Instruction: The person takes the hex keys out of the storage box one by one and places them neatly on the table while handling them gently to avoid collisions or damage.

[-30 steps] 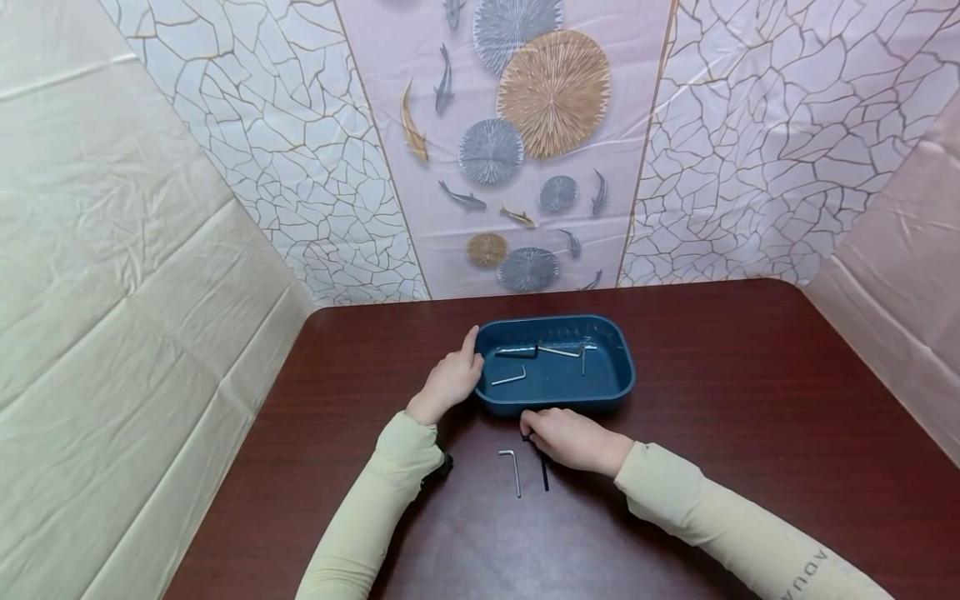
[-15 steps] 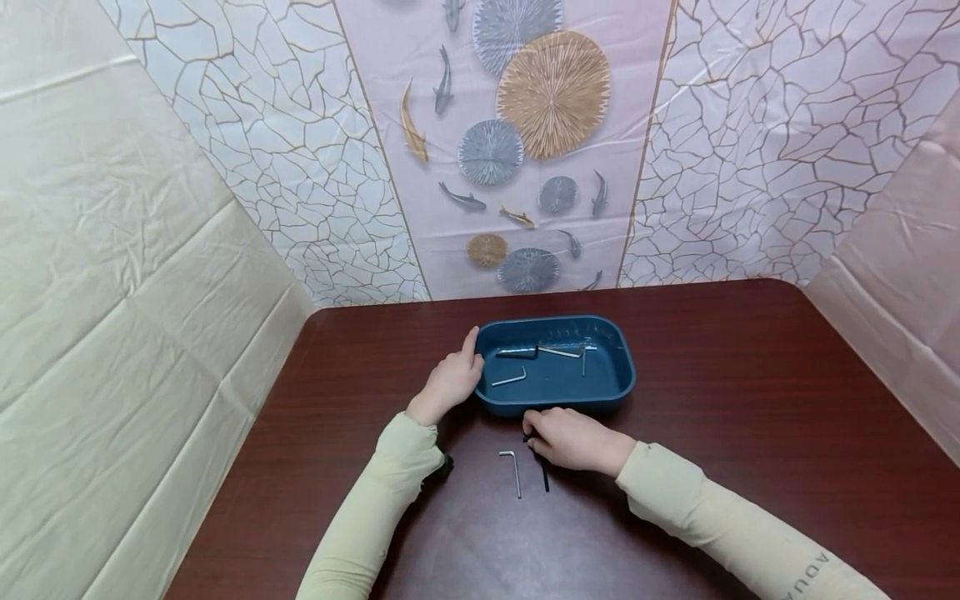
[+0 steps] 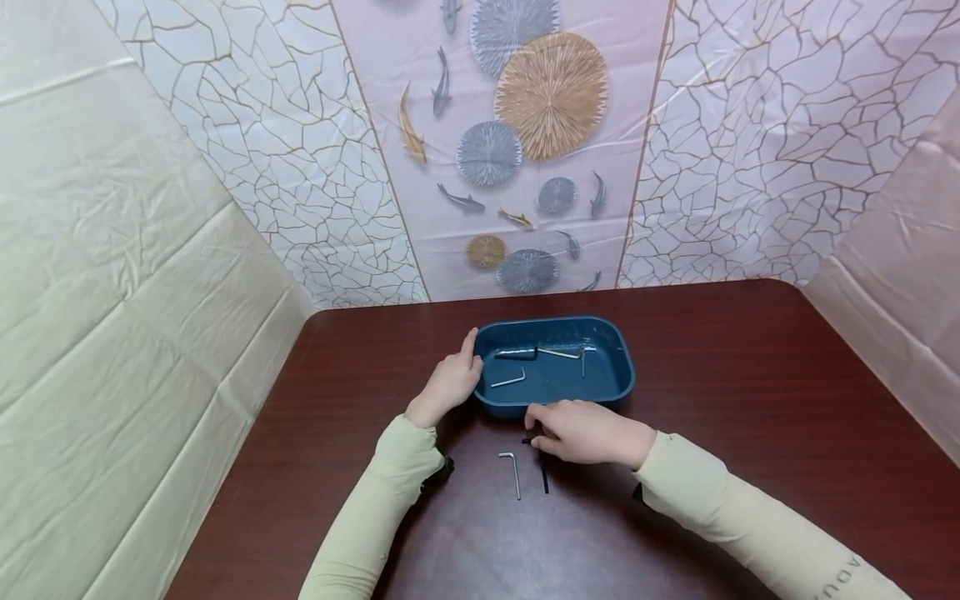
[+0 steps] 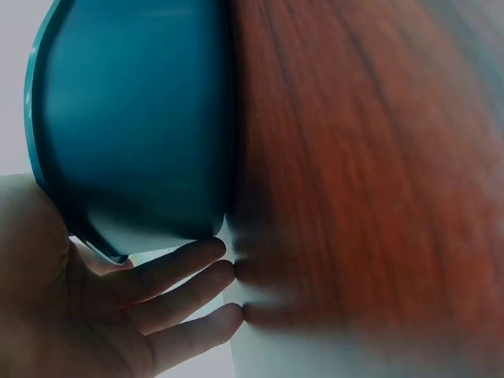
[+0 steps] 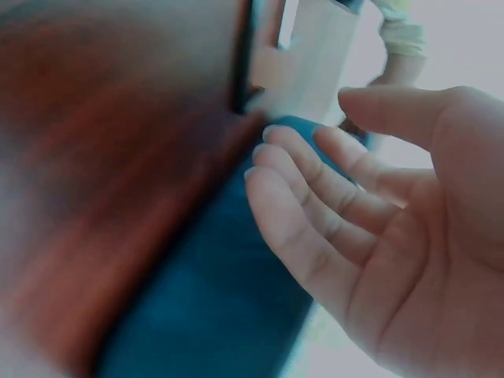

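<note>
Hex key (image 3: 545, 477), black, L-shaped, metal, lies on tabletop (image 3: 712, 375) just below the right hand's (image 3: 588, 432) parted, empty fingers; left hand (image 3: 452, 381), fingers extended, touches blue plastic tray (image 3: 502, 409). We judge key light, stiff, slick; pinch mid-shaft.

Blue tray (image 3: 551, 390), red-brown wood-grained bench (image 3: 720, 375); near-left hex key (image 3: 516, 477) silver, near-right hex key (image 3: 545, 477) black; far pink panel (image 3: 528, 185) with gold, grey discs (image 3: 488, 153).
</note>
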